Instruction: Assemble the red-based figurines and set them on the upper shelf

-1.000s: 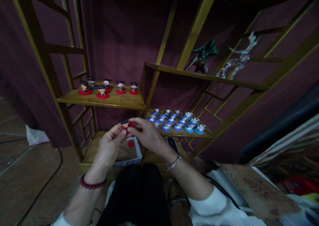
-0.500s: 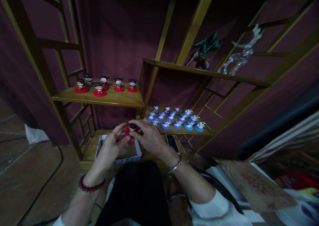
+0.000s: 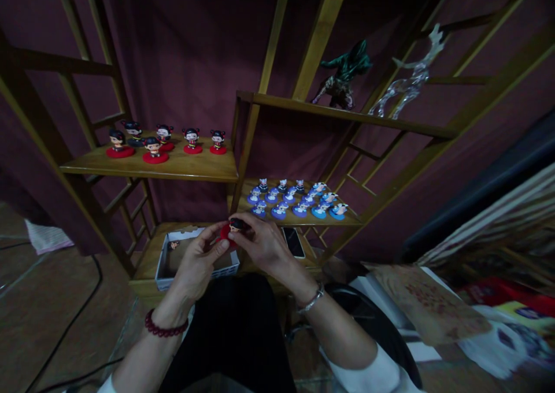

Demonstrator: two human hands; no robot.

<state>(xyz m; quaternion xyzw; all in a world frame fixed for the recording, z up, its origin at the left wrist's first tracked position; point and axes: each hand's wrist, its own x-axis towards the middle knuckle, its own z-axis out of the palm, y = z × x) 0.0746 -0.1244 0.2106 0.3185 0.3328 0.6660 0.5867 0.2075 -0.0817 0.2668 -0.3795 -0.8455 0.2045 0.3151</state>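
Between my two hands is a small black-haired figurine [image 3: 236, 225] on a red round base. My left hand [image 3: 203, 251] pinches the red base from the left. From the right, my right hand [image 3: 262, 240] grips the figurine near its head. Beneath my left hand stands a white-edged cardboard box [image 3: 162, 266] with a small figurine piece [image 3: 174, 245] inside. Several similar figurines, one of them the front figurine [image 3: 154, 150], sit on the upper left shelf [image 3: 195, 169].
Several purple and blue figurines [image 3: 280, 209] stand on the right shelf. Higher up are a green-hooded figure [image 3: 347, 72] and a clear deer statuette [image 3: 410, 84]. A phone [image 3: 293, 243] lies right of my hands. Flattened cardboard [image 3: 429, 303] and a plastic bag [image 3: 494, 341] are at lower right.
The shelves and figurines have shifted left and slightly up in view. Both hands still hold the figurine, which is tilted a little differently. More of the box's inside shows.
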